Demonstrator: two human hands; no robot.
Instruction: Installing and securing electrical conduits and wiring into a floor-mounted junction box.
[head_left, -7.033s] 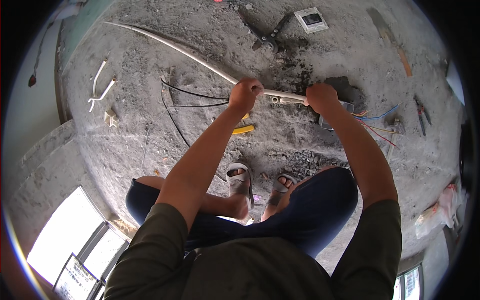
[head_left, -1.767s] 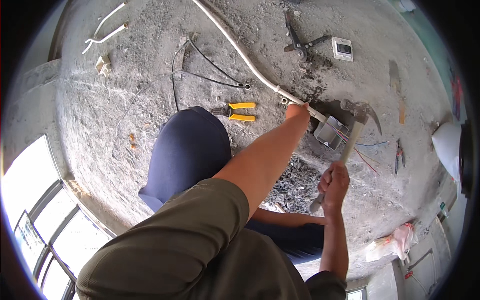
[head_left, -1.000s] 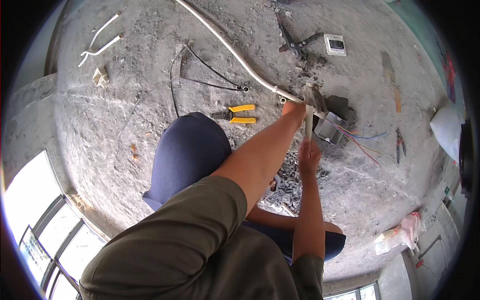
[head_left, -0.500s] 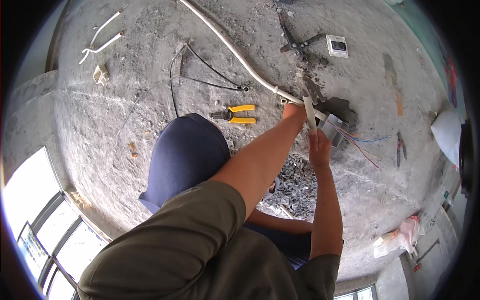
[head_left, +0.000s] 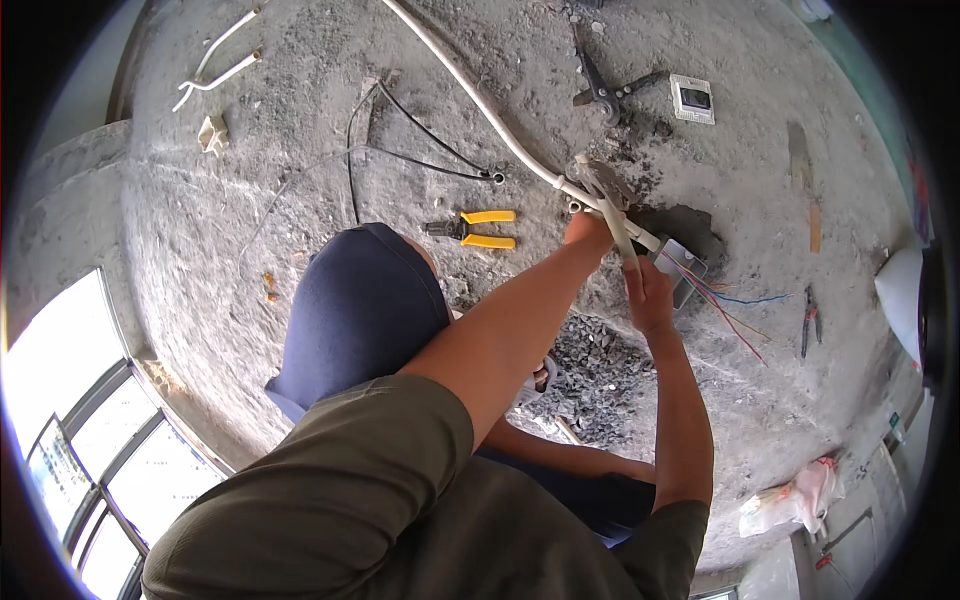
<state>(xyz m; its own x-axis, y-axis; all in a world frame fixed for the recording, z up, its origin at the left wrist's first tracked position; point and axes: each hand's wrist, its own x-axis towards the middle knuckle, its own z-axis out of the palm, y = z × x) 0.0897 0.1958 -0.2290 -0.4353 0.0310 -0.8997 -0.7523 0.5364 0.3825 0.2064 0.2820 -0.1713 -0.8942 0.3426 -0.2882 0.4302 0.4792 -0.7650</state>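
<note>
My left hand [head_left: 588, 234] is closed on the end of a white conduit pipe [head_left: 500, 130], its fingers partly hidden. In my right hand [head_left: 652, 297] is the pale handle of a hammer [head_left: 608, 205]. The hammer slants up and leftward across the pipe, its head smeared by motion. Close by on the right, a grey junction box [head_left: 684, 272] sits at the edge of a dark hole [head_left: 690, 222] in the concrete. Red, blue and yellowish wires [head_left: 725, 300] trail out of the box to the right.
Yellow-handled pliers [head_left: 487, 229] lie left of my hands. Black cable [head_left: 425, 135], dark long-handled cutters [head_left: 603, 95] and a white switch plate [head_left: 692, 99] are farther away. Red-handled pliers [head_left: 809, 322] lie at right. Dark rubble [head_left: 595, 375] covers the floor between my forearms.
The hammer has tilted farther left over the pipe and is blurred now. My right hand has shifted slightly right in the picture; the whole view has moved a little too.
</note>
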